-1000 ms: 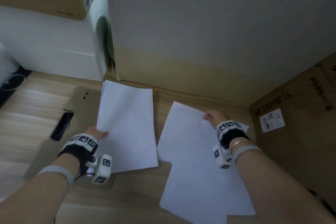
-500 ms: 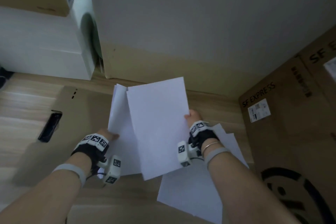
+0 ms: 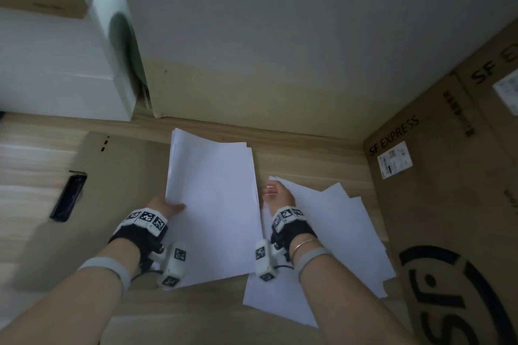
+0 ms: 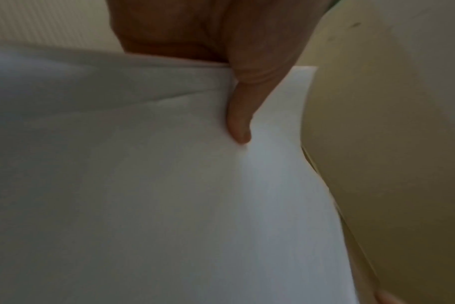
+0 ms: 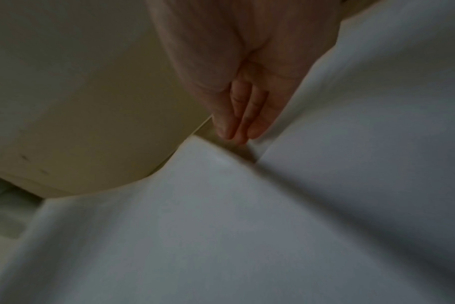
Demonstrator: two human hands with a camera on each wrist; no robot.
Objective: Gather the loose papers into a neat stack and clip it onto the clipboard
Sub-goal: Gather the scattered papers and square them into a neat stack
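Note:
A pile of white sheets (image 3: 213, 204) lies partly on the brown clipboard (image 3: 117, 182), whose black clip (image 3: 68, 196) is at its left side. My left hand (image 3: 165, 204) grips the pile's left edge, thumb (image 4: 239, 115) on top of the paper (image 4: 169, 195). Several loose sheets (image 3: 336, 227) are fanned out on the floor to the right. My right hand (image 3: 277, 193) is between the pile and these sheets, at their near corner. Its fingers (image 5: 242, 115) are straight and close together, their tips at the edge of the loose paper (image 5: 377, 123); it holds nothing that I can see.
A large cardboard box (image 3: 448, 204) marked SF EXPRESS stands close on the right. A big pale box (image 3: 280, 50) blocks the back, and a white box (image 3: 56, 78) stands at the back left. Wooden floor (image 3: 28, 162) shows on the left.
The sheet my right hand carried leftward now lies on the pile under my left thumb. The right hand has let go and moved back right to the loose sheets.

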